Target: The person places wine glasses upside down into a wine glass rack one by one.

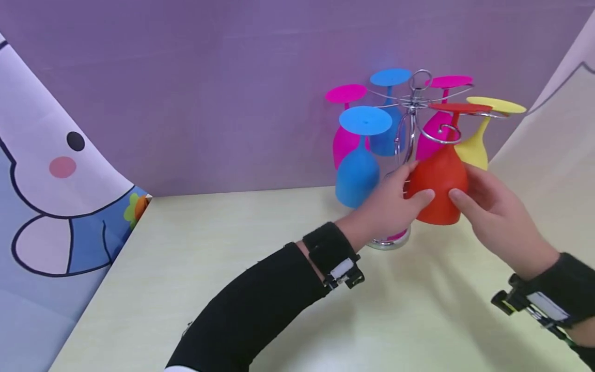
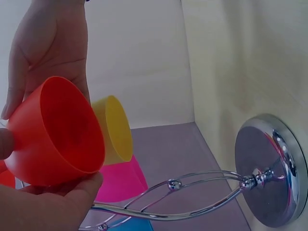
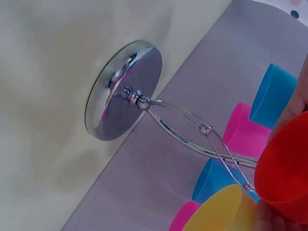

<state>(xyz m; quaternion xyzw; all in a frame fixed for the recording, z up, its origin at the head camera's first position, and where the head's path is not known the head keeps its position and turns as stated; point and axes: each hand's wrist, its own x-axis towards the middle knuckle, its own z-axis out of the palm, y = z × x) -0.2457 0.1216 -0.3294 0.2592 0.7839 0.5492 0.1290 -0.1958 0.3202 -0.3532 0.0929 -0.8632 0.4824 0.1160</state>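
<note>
An upside-down red plastic goblet [image 1: 439, 181] hangs by its foot at a curled arm of a chrome stemware rack [image 1: 411, 103]. My left hand [image 1: 388, 199] holds its bowl from the left, thumb on the near side. From the right, my right hand [image 1: 502, 217] grips the same bowl, its fingers partly hidden behind. In the left wrist view the red goblet's open mouth [image 2: 72, 125] shows, with both hands around the bowl. The right wrist view catches the red goblet [image 3: 288, 163] only in part, at the right edge.
Other inverted goblets hang around the rack: blue [image 1: 358, 178], another blue [image 1: 388, 132], pink [image 1: 345, 142], another pink [image 1: 432, 137] and yellow [image 1: 474, 147]. The round chrome base [image 2: 274, 168] stands on the pale tabletop [image 1: 209, 248]. A purple backdrop [image 1: 232, 103] rises behind.
</note>
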